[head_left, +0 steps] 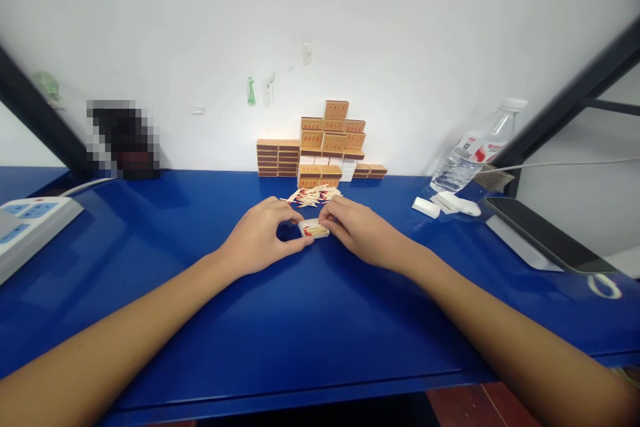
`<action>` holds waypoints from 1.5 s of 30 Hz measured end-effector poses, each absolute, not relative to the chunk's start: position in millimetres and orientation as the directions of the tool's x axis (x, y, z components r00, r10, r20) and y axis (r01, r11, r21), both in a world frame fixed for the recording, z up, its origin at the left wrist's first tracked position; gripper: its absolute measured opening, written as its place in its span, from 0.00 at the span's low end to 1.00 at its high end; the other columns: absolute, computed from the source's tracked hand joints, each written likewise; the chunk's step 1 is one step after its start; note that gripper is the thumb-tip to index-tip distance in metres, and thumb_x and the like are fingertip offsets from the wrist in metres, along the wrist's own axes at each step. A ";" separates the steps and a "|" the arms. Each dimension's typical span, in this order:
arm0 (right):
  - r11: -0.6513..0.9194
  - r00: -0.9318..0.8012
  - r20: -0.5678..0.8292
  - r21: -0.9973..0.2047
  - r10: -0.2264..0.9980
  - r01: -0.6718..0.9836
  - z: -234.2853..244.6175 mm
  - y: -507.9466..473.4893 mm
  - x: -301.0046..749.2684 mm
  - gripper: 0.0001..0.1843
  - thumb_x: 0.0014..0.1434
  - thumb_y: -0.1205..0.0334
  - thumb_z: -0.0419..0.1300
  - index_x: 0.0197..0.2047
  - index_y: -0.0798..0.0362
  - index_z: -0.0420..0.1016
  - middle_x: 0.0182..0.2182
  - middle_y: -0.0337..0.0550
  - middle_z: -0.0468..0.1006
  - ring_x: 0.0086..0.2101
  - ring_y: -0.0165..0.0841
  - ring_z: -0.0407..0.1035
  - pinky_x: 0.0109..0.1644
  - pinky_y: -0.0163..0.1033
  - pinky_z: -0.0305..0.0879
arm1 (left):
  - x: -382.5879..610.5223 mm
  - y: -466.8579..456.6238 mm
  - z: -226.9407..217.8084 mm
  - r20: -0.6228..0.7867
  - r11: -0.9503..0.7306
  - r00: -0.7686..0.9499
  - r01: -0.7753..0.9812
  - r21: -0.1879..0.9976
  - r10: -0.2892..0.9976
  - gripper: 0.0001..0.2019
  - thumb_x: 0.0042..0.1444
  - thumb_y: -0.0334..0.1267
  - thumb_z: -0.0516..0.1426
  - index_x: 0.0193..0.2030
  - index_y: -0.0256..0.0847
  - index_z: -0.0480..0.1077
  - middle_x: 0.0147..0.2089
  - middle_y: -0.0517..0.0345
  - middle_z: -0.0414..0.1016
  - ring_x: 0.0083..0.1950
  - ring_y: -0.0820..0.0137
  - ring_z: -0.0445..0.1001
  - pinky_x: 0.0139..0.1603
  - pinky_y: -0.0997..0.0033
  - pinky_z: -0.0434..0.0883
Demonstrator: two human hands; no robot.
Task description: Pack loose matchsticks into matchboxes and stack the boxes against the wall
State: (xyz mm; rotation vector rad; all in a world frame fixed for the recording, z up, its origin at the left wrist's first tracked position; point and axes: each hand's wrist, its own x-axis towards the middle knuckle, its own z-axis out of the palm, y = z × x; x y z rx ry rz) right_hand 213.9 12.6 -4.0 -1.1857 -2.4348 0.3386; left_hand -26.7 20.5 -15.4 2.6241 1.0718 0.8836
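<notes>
A small white matchbox tray [314, 222] with red-tipped matches lying in it rests on the blue table. My left hand [263, 235] grips its left end between thumb and fingers. At the right end, my right hand [354, 225] is closed in a pinch over the tray; whatever lies between those fingertips is hidden. Just behind both hands spreads a loose pile of matches [314, 195]. Beyond the pile, matchboxes [334, 141] with orange labels are stacked against the wall, and several white trays show low in the stack.
On the right stand a tilted water bottle [473, 150], small white plastic pieces [453, 203] and a dark phone [547, 233] on a white block. A white power strip [43, 233] lies at left. A pixelated dark object [131, 140] is by the wall.
</notes>
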 end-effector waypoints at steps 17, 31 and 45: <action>0.620 -0.587 0.215 -0.388 0.780 0.682 2.5 15.2 218.3 0.05 0.70 0.67 0.59 0.40 0.52 0.75 0.38 0.43 0.75 0.38 0.34 0.68 0.41 0.38 0.61 | -26.8 19.6 -15.7 0.458 -0.738 0.580 0.564 0.372 0.674 0.12 0.60 0.47 0.66 0.42 0.42 0.78 0.43 0.55 0.83 0.47 0.59 0.77 0.49 0.57 0.74; 0.628 -0.563 0.281 -0.399 0.777 0.668 -1.2 9.6 212.6 0.05 0.70 0.62 0.60 0.41 0.52 0.76 0.38 0.42 0.74 0.37 0.33 0.69 0.42 0.38 0.62 | -26.9 19.0 -16.1 0.458 -0.748 0.591 0.544 0.381 0.664 0.11 0.60 0.46 0.66 0.43 0.42 0.78 0.43 0.55 0.83 0.47 0.61 0.77 0.50 0.57 0.74; 0.602 -0.546 0.254 -0.347 0.798 0.719 11.9 33.7 244.7 0.04 0.66 0.64 0.62 0.41 0.52 0.79 0.35 0.42 0.76 0.33 0.32 0.66 0.38 0.38 0.58 | -27.9 18.3 -9.0 0.486 -0.738 0.565 0.589 0.329 0.667 0.11 0.61 0.46 0.65 0.44 0.42 0.79 0.43 0.53 0.82 0.46 0.60 0.76 0.47 0.57 0.74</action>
